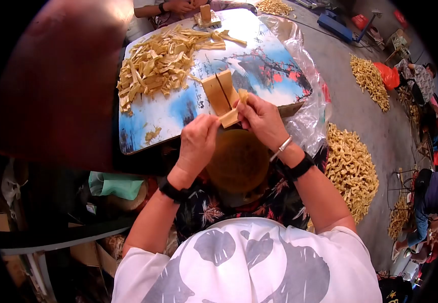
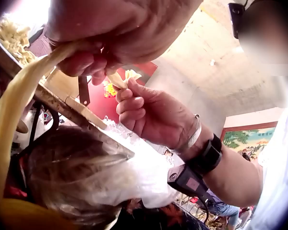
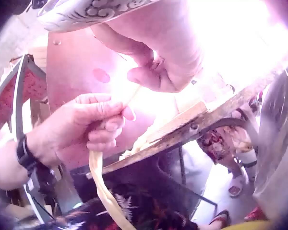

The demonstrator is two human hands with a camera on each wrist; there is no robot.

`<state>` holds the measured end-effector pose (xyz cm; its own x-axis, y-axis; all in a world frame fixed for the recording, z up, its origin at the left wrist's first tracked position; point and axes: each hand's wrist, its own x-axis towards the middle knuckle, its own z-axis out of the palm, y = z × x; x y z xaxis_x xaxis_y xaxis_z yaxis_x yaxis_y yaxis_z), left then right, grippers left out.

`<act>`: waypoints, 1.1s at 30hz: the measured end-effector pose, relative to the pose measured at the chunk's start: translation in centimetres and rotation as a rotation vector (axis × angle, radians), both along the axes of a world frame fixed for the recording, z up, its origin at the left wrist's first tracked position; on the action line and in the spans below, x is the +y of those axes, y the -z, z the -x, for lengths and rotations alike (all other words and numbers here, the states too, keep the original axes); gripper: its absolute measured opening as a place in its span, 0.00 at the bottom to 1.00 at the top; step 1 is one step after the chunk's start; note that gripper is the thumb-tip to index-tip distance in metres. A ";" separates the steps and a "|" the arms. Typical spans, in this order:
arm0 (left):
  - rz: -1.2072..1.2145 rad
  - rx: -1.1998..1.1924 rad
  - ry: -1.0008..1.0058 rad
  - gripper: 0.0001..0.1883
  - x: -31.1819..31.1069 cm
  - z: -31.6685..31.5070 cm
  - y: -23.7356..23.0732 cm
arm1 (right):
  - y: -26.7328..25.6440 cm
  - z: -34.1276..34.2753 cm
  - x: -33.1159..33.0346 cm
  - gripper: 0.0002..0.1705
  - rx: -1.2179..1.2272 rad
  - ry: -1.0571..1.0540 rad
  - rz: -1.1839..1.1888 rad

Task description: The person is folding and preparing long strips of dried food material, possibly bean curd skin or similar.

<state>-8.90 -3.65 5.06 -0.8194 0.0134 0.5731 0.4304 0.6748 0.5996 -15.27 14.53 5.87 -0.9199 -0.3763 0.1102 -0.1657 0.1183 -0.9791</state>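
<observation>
Table, painted top; heap of yellow pieces on its left part. We see the left hand and right hand near its close edge, fingers of both curled in, pinching one strip. Slotted wooden block just beyond. We judge uneven pulling could tear the strip; a loose pinch could let it slip. Its long axis runs hand to hand; a tail hangs downward below the left fingers, its join hidden inside them.
</observation>
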 end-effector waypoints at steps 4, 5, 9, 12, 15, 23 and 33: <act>-0.069 -0.230 -0.091 0.10 -0.8 4.5 -1.2 | 0.9 4.2 -2.0 0.11 0.302 0.204 -0.095; -0.097 -0.227 -0.104 0.10 -0.9 5.4 -1.1 | 1.1 4.9 -2.4 0.10 0.335 0.234 -0.096; -0.168 -0.263 -0.137 0.11 -1.2 7.8 0.4 | 2.6 6.9 -3.4 0.09 0.472 0.290 -0.212; -0.142 -0.263 -0.192 0.11 -1.0 7.9 1.5 | 3.5 7.0 -3.6 0.09 0.517 0.253 -0.407; -0.186 -0.310 -0.280 0.12 -1.8 6.8 1.9 | 3.8 6.6 -2.0 0.08 0.511 0.259 -0.509; -1.076 -0.572 0.081 0.05 -1.7 0.6 -0.8 | 1.7 -0.4 1.7 0.12 0.369 0.025 -0.334; -0.908 -0.314 0.098 0.03 3.5 -3.5 -0.1 | 5.5 -7.2 -1.8 0.14 0.365 0.061 -0.283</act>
